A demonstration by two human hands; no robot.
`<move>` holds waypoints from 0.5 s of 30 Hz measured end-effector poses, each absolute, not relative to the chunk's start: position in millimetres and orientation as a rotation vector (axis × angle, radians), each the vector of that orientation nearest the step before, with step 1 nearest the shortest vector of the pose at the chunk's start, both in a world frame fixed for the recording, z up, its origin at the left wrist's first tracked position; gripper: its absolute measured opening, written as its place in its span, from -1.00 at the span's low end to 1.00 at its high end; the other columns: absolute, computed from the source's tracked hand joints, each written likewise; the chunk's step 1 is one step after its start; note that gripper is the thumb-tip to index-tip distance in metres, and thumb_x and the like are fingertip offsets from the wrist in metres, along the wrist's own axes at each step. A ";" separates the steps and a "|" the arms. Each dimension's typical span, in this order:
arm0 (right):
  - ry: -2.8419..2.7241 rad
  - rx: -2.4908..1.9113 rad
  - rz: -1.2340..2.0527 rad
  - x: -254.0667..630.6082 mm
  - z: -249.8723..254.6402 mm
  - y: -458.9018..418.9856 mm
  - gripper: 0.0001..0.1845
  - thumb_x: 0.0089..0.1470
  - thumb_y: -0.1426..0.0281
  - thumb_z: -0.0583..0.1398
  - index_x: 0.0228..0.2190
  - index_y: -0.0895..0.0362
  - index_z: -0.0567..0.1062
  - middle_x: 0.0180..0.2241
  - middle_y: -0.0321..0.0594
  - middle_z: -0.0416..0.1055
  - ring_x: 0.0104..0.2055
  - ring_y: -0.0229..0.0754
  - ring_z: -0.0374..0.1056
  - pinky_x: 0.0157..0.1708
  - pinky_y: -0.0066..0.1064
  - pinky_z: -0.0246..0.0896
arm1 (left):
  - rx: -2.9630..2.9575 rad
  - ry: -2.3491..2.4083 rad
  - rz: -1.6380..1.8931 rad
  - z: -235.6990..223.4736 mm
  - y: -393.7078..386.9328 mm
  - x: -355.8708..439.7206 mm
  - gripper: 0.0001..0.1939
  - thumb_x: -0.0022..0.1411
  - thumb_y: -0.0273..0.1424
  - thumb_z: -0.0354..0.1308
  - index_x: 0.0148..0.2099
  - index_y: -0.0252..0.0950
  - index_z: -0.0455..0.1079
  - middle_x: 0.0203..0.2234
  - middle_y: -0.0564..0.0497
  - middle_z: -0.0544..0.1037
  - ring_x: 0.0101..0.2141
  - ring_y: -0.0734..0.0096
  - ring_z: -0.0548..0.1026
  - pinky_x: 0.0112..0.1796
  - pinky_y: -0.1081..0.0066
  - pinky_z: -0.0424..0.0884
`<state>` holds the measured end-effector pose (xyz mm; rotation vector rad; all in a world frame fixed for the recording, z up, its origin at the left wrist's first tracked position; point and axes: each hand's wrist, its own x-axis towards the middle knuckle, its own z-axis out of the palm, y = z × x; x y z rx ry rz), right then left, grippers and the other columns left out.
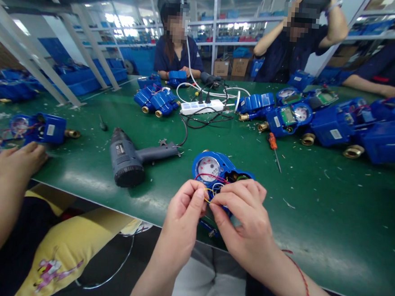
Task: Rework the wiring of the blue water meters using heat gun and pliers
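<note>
A blue water meter (228, 161) with a round white dial (208, 168) lies at the table's near edge. Red, white and yellow wires come out of its open housing. My left hand (187, 206) pinches a thin yellow wire (208, 194) between thumb and forefinger, just below the dial. Close beside it, my right hand (243, 212) has thumb and forefinger closed on the same wire, its other fingers bent over the housing. Both hands partly cover the meter's lower side. A small blue part (208, 227) shows beneath them at the edge.
A grey heat gun (129, 159) lies left of the meter; an orange screwdriver (272, 144) lies to the right. Behind stands a white power strip (202, 107) with tangled cords. Several blue meters (334, 126) line the right. A co-worker's hands (17, 162) handle another meter at left.
</note>
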<state>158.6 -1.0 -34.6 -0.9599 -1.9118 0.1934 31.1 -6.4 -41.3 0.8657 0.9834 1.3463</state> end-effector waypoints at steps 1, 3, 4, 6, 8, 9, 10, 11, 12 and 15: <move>-1.909 -0.961 0.205 160.2 -35.5 -2.1 -0.87 0.11 0.59 0.19 -0.42 0.14 0.43 -0.38 -0.30 0.41 -0.24 -0.20 0.22 -0.17 -0.21 -0.02 | 0.828 0.966 1.363 -40.6 -6.8 32.1 -0.79 0.30 -0.32 0.12 -0.37 -0.30 0.31 -0.55 0.15 0.27 -0.52 0.59 0.14 -0.49 0.61 0.15; -1.918 -0.963 0.206 163.5 -37.6 -4.5 -0.86 0.10 0.60 0.17 -0.40 0.14 0.43 -0.37 -0.28 0.40 -0.24 -0.19 0.21 -0.18 -0.22 -0.01 | 0.759 0.930 1.375 -39.1 -8.0 34.2 -0.80 0.29 -0.32 0.13 -0.37 -0.31 0.31 -0.58 0.16 0.27 -0.55 0.61 0.12 -0.52 0.62 0.10; -1.930 -0.965 0.196 165.0 -38.8 -5.5 -0.86 0.10 0.61 0.17 -0.38 0.14 0.43 -0.37 -0.26 0.40 -0.24 -0.18 0.21 -0.19 -0.22 0.00 | 0.737 0.917 1.372 -38.4 -8.6 35.1 -0.80 0.28 -0.32 0.14 -0.37 -0.31 0.31 -0.58 0.16 0.27 -0.56 0.61 0.11 -0.53 0.62 0.09; -1.951 -0.969 0.165 167.5 -41.3 -6.9 -0.87 0.11 0.60 0.16 -0.37 0.14 0.42 -0.36 -0.23 0.39 -0.24 -0.17 0.20 -0.19 -0.22 0.03 | 0.716 0.900 1.366 -37.5 -9.5 36.5 -0.80 0.28 -0.32 0.14 -0.37 -0.32 0.31 -0.58 0.16 0.28 -0.56 0.62 0.11 -0.54 0.63 0.08; -1.957 -0.968 0.145 169.2 -43.5 -7.4 -0.88 0.12 0.59 0.16 -0.38 0.14 0.40 -0.35 -0.21 0.39 -0.24 -0.16 0.19 -0.21 -0.23 0.06 | 0.713 0.890 1.359 -37.5 -9.6 37.3 -0.79 0.28 -0.32 0.15 -0.37 -0.32 0.31 -0.58 0.15 0.28 -0.56 0.62 0.11 -0.54 0.62 0.08; -1.957 -0.967 0.143 169.9 -44.3 -7.4 -0.88 0.12 0.59 0.15 -0.38 0.14 0.39 -0.35 -0.20 0.39 -0.24 -0.16 0.19 -0.22 -0.23 0.07 | 0.713 0.886 1.360 -37.7 -9.5 37.4 -0.79 0.28 -0.32 0.15 -0.37 -0.31 0.31 -0.58 0.15 0.28 -0.56 0.62 0.11 -0.54 0.62 0.08; -1.958 -0.967 0.143 170.4 -44.8 -7.2 -0.88 0.12 0.59 0.15 -0.38 0.14 0.39 -0.35 -0.20 0.38 -0.24 -0.16 0.19 -0.22 -0.23 0.08 | 0.711 0.884 1.360 -38.1 -9.3 37.3 -0.79 0.28 -0.32 0.15 -0.37 -0.31 0.31 -0.58 0.16 0.28 -0.56 0.62 0.11 -0.54 0.62 0.09; -1.963 -0.965 0.142 170.7 -45.2 -6.9 -0.88 0.12 0.59 0.15 -0.38 0.14 0.38 -0.34 -0.20 0.38 -0.24 -0.16 0.19 -0.22 -0.23 0.08 | 0.711 0.883 1.360 -38.5 -9.2 36.9 -0.80 0.27 -0.31 0.15 -0.37 -0.31 0.31 -0.58 0.16 0.28 -0.56 0.62 0.11 -0.54 0.62 0.09; -1.967 -0.964 0.136 170.9 -45.3 -6.5 -0.88 0.12 0.59 0.15 -0.37 0.14 0.38 -0.34 -0.20 0.38 -0.24 -0.16 0.20 -0.21 -0.23 0.08 | 0.718 0.884 1.356 -38.9 -9.4 36.3 -0.79 0.27 -0.30 0.15 -0.36 -0.31 0.32 -0.58 0.15 0.29 -0.56 0.62 0.12 -0.54 0.62 0.10; -1.961 -0.960 0.102 170.3 -45.0 -5.0 -0.88 0.10 0.59 0.18 -0.38 0.14 0.39 -0.35 -0.22 0.39 -0.24 -0.16 0.20 -0.19 -0.23 0.05 | 0.818 0.935 1.342 -39.9 -11.3 33.6 -0.77 0.27 -0.24 0.15 -0.33 -0.31 0.36 -0.53 0.12 0.34 -0.53 0.59 0.20 -0.51 0.59 0.15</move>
